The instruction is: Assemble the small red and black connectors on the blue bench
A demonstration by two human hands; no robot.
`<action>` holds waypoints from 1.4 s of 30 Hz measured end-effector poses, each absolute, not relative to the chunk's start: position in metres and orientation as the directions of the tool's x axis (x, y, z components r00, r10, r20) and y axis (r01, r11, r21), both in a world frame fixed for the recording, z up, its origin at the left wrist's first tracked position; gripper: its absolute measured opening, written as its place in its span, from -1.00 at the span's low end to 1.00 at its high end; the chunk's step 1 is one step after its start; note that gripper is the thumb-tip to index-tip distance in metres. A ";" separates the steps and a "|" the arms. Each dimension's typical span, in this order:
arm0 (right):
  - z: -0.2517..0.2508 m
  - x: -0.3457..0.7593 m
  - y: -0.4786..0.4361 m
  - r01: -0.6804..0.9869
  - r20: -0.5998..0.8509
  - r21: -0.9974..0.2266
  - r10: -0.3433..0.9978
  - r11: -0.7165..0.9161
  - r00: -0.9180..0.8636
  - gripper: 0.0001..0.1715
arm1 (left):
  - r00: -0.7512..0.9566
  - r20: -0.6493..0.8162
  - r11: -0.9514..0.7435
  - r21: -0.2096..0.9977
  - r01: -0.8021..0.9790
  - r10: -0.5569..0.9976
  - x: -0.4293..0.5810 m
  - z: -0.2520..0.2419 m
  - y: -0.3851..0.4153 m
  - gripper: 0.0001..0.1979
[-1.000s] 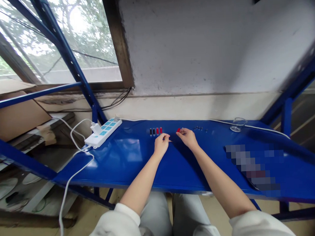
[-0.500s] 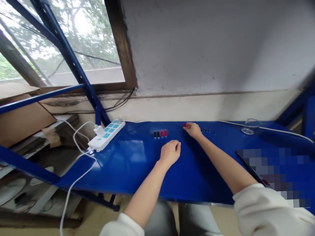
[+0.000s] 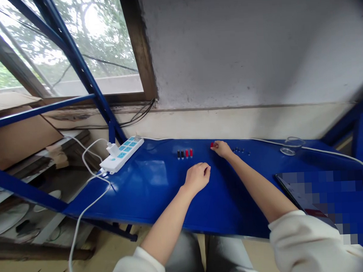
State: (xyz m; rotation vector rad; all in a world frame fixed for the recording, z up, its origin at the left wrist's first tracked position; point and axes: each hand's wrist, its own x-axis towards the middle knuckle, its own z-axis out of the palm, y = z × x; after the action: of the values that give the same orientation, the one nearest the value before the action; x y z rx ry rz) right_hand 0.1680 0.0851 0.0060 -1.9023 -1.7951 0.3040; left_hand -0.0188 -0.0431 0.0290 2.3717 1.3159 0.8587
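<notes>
On the blue table [image 3: 154,193], two small black cylinders [image 3: 180,154] and two small red cylinders [image 3: 189,153] lie side by side in a short row, with shiny ends toward me. My right hand [image 3: 221,149] pinches another small red piece [image 3: 212,144] near the table's back edge; the fingers cover most of it. My left hand [image 3: 198,177] rests in front of the row with its fingers curled in. Whether anything is inside those fingers is hidden. Several tiny dark metallic bits [image 3: 240,151] are scattered right of my right hand.
A white power strip [image 3: 122,154] with a plug and cable occupies the table's left end. At the back right are a clear round dish [image 3: 287,151] and a white cable [image 3: 329,152]. A dark flat device [image 3: 287,189], partly pixelated, lies near my right forearm.
Hardly anything differs. My left hand has shifted very slightly to the right, and my right hand stays at the red piece. The whole view has moved a little.
</notes>
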 end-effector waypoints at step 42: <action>0.055 0.128 -0.008 0.949 0.293 -0.315 0.948 -0.031 0.128 -0.77 | 0.130 0.268 -0.260 0.535 0.804 0.955 -0.025 0.022 -0.015 -0.33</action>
State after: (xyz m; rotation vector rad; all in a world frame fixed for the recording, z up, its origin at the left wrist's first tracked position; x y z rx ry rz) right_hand 0.1277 -0.0075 0.0550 -1.9852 -1.8255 -0.0031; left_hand -0.0252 -0.0148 0.0216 2.1488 1.7247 0.8316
